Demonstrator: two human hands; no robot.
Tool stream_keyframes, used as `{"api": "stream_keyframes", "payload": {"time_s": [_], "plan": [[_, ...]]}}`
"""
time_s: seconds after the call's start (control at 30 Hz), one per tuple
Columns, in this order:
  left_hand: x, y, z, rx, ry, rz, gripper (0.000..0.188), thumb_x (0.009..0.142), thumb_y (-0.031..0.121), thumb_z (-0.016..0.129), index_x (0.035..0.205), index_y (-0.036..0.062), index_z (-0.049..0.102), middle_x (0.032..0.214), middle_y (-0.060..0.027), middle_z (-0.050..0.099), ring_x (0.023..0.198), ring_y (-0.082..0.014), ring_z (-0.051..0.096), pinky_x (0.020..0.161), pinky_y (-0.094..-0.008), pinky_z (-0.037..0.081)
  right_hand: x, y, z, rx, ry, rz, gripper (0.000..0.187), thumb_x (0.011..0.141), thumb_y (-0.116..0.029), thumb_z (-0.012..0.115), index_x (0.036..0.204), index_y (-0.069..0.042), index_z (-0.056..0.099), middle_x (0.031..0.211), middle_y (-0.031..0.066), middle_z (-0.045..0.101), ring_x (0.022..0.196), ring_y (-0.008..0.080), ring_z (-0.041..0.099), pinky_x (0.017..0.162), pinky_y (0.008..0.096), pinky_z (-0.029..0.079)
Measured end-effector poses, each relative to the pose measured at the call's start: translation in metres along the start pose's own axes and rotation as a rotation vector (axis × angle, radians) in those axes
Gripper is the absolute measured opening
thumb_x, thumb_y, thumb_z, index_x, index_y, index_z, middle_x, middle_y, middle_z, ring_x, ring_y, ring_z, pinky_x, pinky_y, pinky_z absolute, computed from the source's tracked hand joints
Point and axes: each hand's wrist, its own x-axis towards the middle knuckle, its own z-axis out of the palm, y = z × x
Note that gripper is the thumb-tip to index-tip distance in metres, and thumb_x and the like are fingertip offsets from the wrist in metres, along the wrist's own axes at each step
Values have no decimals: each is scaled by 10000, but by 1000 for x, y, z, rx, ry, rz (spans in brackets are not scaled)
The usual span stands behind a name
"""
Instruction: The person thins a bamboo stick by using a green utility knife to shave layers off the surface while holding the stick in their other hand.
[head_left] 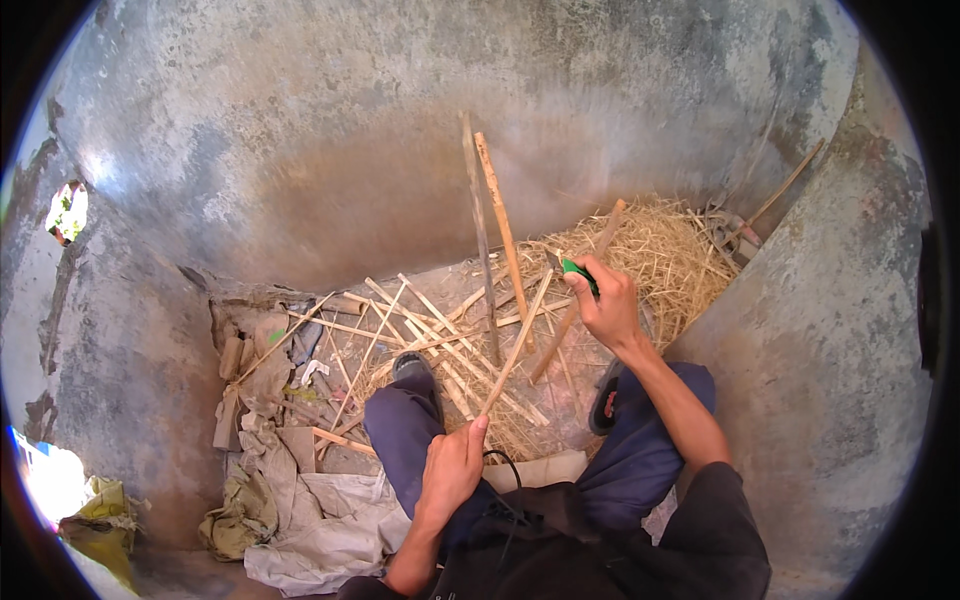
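My left hand point(453, 472) is closed round the lower end of a thin pale wooden strip point(518, 342), which looks like split bamboo. It slants up and to the right, away from my lap. My right hand point(608, 303) grips a green-handled knife point(581, 275), its short dark blade at the far end of the strip. Whether the blade touches the strip I cannot tell. Just beyond, two upright poles point(503, 225) stand against the wall, and a thicker brown stick point(560, 338) leans below my right hand.
Several loose strips point(440, 335) lie crisscrossed on the floor between and left of my feet. A heap of straw-like shavings point(670, 255) fills the right corner. Crumpled cloth sacks point(330, 520) and short log pieces point(228, 415) lie at the left. Concrete walls point(330, 130) close in around me.
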Motion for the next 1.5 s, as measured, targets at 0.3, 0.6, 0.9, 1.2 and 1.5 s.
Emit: {"api": "stream_keyframes", "payload": {"time_s": [0.3, 0.6, 0.9, 1.2, 1.5], "plan": [[5, -26, -1, -308, -287, -92, 637, 1242, 462, 326, 750, 65, 398, 640, 21, 368, 614, -120, 361, 587, -349, 363, 3, 16, -15, 269, -167, 56, 358, 1101, -392, 695, 1121, -36, 726, 767, 108, 700, 643, 242, 664, 623, 382, 490], [7, -39, 3, -469, -411, -111, 652, 1222, 581, 270, 789, 111, 399, 651, 29, 363, 573, -116, 312, 546, -324, 317, 3, 2, -14, 111, -163, 24, 339, 1084, -363, 717, 1094, -28, 764, 795, 122, 729, 676, 276, 698, 641, 400, 514], [5, -40, -7, -532, -488, -244, 678, 1220, 590, 278, 784, 97, 439, 660, 12, 424, 591, -128, 347, 575, -329, 346, 1, -2, -17, 64, -151, -36, 314, 1083, -349, 718, 1087, -43, 790, 731, 118, 711, 582, 275, 670, 569, 407, 501], [-9, -26, 5, -288, -232, -90, 651, 1237, 460, 334, 790, 18, 507, 642, -63, 480, 593, -192, 452, 605, -402, 408, 4, 0, -8, -79, -70, -76, 298, 1084, -365, 717, 1059, -77, 790, 671, 97, 689, 538, 256, 670, 526, 404, 513], [-45, -8, -4, 6, -18, 7, 483, 1191, 290, 492, 913, -56, 680, 769, -336, 646, 765, -562, 647, 673, -595, 473, 49, 151, -79, -288, 373, 385, 416, 1113, -398, 653, 1093, -1, 776, 861, 163, 750, 796, 200, 703, 736, 407, 547]]}}
